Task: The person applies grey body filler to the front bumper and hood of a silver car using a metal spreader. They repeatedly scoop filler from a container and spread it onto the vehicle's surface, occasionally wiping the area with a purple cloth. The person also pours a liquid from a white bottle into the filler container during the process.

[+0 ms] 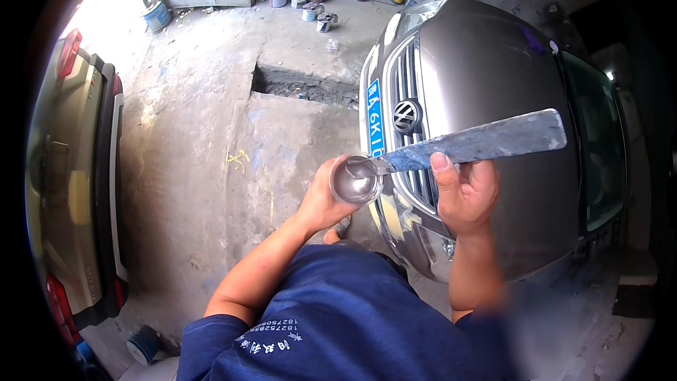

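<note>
Concrete floor (190,169) surrounds the gray car (486,63). Beside its front end, your left grip (321,201) wraps the clear cup (338,187); your right grip (469,197) pinches the long blade (508,136), narrow end at the cup's rim. Likely stiff, light: hold it mid-length. Cradle the probably flexible cup gently by its wall.

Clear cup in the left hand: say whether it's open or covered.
Open: no lid covers the clear cup, and its grey inside shows from above.

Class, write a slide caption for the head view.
Left hand holds a clear cup, right hand a flat grey strip, beside a grey car.
</note>
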Available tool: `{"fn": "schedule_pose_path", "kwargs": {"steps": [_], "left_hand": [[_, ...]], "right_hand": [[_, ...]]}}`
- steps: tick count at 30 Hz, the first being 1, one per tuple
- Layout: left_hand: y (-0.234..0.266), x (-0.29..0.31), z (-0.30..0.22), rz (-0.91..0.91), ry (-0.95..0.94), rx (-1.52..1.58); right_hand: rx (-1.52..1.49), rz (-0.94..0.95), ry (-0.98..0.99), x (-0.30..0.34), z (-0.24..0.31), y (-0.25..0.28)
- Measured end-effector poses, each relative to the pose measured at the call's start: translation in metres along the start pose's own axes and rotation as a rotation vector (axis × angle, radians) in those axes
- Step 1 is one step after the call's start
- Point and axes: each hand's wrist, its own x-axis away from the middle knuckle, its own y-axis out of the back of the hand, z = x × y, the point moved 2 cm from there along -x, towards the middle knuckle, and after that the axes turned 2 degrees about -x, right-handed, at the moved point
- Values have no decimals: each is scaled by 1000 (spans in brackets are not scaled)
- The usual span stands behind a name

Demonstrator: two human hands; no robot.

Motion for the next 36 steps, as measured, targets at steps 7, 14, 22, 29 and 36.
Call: {"fn": "schedule_pose_path", "kwargs": {"steps": [7, 14, 22, 29, 36], "left_hand": [[-2, 4, 10, -22, 24, -19], [-9, 4, 6, -53, -36, 48], [-13, 8, -5, -73, -47, 74], [-11, 11, -8, -54, -79, 92], [-10, 11, -8, -23, -125, 62]], "right_hand": [[-344, -270, -310, 44, -26, -13], [-479, -469, -386, 38, -42, 38], [-552, -503, -387, 47, -47, 71], [-585, -492, -392, 49, -43, 80], [-605, -486, -385, 53, -41, 86]]}}
